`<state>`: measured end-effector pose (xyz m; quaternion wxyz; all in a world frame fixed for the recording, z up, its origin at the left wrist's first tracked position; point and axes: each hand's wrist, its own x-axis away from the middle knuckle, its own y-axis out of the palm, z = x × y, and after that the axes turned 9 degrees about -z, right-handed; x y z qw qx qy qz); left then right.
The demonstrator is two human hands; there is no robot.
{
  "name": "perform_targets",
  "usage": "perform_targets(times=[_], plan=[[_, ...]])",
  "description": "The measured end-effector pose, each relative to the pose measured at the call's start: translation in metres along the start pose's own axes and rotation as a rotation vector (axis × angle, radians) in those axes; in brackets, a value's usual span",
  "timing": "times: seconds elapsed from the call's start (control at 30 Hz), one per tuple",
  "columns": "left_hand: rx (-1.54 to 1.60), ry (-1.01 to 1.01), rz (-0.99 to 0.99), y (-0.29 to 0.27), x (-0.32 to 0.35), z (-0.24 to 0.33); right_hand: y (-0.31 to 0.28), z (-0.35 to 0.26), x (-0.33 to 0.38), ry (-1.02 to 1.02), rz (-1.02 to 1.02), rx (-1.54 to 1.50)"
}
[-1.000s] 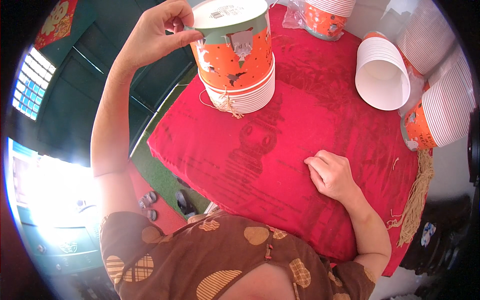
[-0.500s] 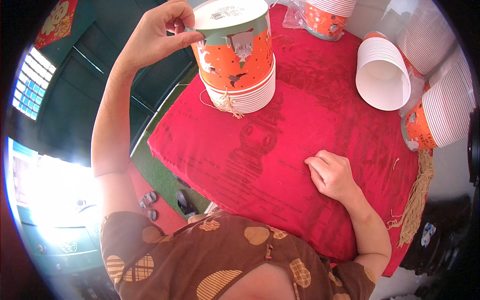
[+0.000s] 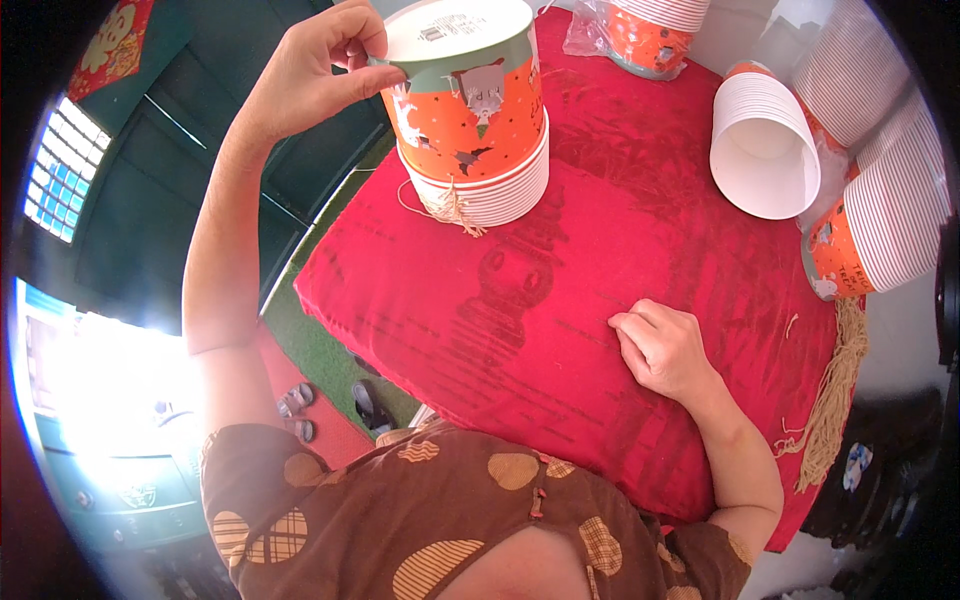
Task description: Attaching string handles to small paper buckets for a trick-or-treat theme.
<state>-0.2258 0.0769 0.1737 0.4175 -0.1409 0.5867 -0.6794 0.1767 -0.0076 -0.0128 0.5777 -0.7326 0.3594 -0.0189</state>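
A stack of nested paper buckets (image 3: 470, 120), orange and green with printed figures, stands upside down near the table's far left corner. Its white base faces up and the white rims are at the bottom. My left hand (image 3: 335, 60) pinches the upper edge of the top bucket, thumb on the green band and fingers partly hidden behind the edge. Lower right of the stack, my right hand (image 3: 660, 345) rests on the red cloth (image 3: 600, 240), loosely curled with nothing visible in it. Short tan strings (image 3: 450, 207) lie against the stack's lower rims.
More bucket stacks stand at the back (image 3: 650, 40) and right (image 3: 890, 235), some in clear plastic; one stack (image 3: 765, 145) lies with its open mouth toward me. A tan string bundle (image 3: 835, 400) hangs over the right edge. Sandals (image 3: 370, 405) lie on the floor at left.
Hardly anything differs. The view has shifted very slightly; both hands and the bucket stack keep their places.
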Motion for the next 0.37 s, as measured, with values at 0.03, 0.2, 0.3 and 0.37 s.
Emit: perform_targets(times=[0.03, 0.2, 0.3, 0.37], plan=[[0.000, 0.000, 0.000, 0.0002, 0.0002, -0.0001, -0.0001, -0.0001, 0.0000, 0.000, -0.002, 0.001], [-0.012, -0.010, 0.012, 0.0024, 0.0008, -0.0002, -0.0010, -0.0007, 0.0001, 0.005, -0.006, -0.001], [-0.006, -0.018, 0.013, 0.0023, 0.0041, -0.0049, -0.0002, -0.0006, 0.0003, 0.003, -0.005, 0.001], [-0.002, -0.007, 0.004, 0.0025, 0.0051, -0.0082, 0.0001, -0.0003, 0.0007, 0.000, -0.003, -0.001]])
